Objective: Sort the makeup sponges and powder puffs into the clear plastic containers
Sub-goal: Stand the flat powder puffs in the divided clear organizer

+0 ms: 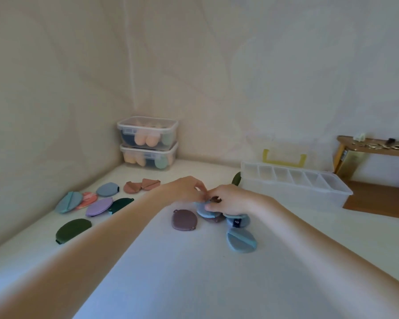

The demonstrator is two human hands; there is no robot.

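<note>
Both hands meet over a small heap of powder puffs [207, 212] mid-table: the right hand [230, 200] curls its fingers onto a light blue puff [203, 211] atop the heap, while the left hand [189, 188] pinches something at the same spot. The divided clear container [295, 185] lies just far-right of the heap, nearer the right hand, with nothing between. Loose puffs lie far left, and two lidded boxes [148, 143] are stacked in the far corner.

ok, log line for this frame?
both hands: left hand, right hand gripping blue puff in centre pile | divided container: empty | stacked boxes: closed, hold sponges
</note>
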